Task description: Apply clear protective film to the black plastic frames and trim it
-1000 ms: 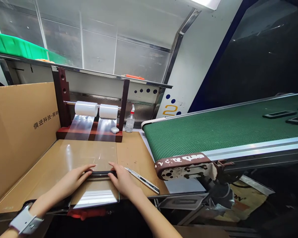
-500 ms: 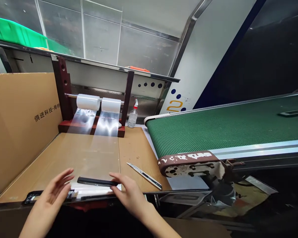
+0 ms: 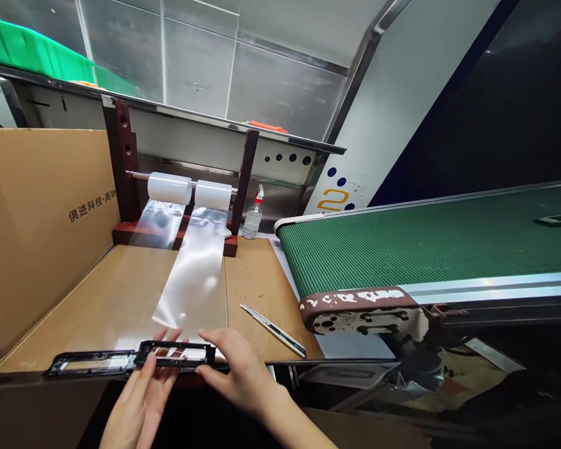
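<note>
A narrow black plastic frame (image 3: 143, 353) with a long opening is held near the table's front edge. My left hand (image 3: 144, 386) grips its left end, thumb in front and fingers behind. At the other end, my right hand (image 3: 243, 362) pinches it between thumb and fingers. Left of it a second black frame (image 3: 58, 365) lies along the table edge. Behind my hands, a clear film strip (image 3: 196, 262) runs down from the right-hand film roll (image 3: 214, 195), its loose end just above my left fingertips. A shorter strip hangs from the left-hand roll (image 3: 169, 188).
A utility knife (image 3: 273, 329) lies right of my hands on the cardboard-covered table (image 3: 250, 274). A spray bottle (image 3: 252, 215) stands behind it. A green conveyor belt (image 3: 402, 243) rises at the right, carrying another frame. A cardboard panel (image 3: 42, 243) walls off the left.
My left hand has moved right and taken hold of the black frame, which has turned to show its opening. The left-hand frame is now uncovered. The right-hand film strip looks raised and rumpled.
</note>
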The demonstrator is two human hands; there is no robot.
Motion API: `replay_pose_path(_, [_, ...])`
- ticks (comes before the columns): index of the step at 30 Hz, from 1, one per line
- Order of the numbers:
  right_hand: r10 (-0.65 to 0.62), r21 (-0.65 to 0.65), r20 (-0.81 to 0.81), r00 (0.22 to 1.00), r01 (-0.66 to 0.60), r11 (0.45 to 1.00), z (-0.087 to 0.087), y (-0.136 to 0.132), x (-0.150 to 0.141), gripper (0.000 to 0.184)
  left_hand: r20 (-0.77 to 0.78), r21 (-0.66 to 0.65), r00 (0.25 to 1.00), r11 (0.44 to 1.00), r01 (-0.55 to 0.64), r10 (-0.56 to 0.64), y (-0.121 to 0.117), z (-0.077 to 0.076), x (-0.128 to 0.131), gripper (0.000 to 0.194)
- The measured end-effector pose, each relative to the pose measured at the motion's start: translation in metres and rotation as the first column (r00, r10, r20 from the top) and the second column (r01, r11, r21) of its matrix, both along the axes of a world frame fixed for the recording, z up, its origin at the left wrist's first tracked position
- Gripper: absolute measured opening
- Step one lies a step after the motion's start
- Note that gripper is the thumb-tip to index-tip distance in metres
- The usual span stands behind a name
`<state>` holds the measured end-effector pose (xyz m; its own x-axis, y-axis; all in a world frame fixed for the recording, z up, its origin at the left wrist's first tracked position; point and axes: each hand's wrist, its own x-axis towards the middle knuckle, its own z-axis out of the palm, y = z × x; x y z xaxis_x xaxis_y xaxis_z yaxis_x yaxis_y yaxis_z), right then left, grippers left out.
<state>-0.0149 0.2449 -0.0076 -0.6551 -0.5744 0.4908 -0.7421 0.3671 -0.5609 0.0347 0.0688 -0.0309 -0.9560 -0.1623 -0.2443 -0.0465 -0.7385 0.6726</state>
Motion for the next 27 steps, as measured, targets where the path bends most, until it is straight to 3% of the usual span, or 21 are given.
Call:
replay_pose_path(8, [-0.015,0.050,-0.029,0.999,0.016,0.999,0.004,-0.017,0.004,0.045,-0.036,0.004,0.998,0.998,-0.055,0.055,0.003,0.005,0.013,0.031])
replay_pose_path(13, [-0.029,0.019,-0.074,0.997,0.030,0.999,0.004,-0.014,0.005,0.042,0.167,0.080,0.930,0.935,-0.345,0.328,0.006,0.009,0.014,0.057])
replay_pose_path(16, [-0.034,0.026,-0.095,0.995,0.037,0.999,0.004,-0.013,0.005,0.042,0.202,0.060,0.876,0.887,-0.458,0.438,0.009,0.008,0.013,0.057])
replay_pose_path(24, [-0.028,0.063,-0.076,0.997,0.033,0.997,0.003,-0.013,0.004,0.040,0.159,0.046,0.885,0.893,-0.448,0.436,0.007,-0.007,0.011,0.052])
replay_pose_path(27, [-0.028,0.004,-0.013,1.000,0.028,1.000,0.003,-0.013,0.005,0.036,0.158,0.037,0.887,0.895,-0.445,0.435,0.008,-0.006,0.010,0.053])
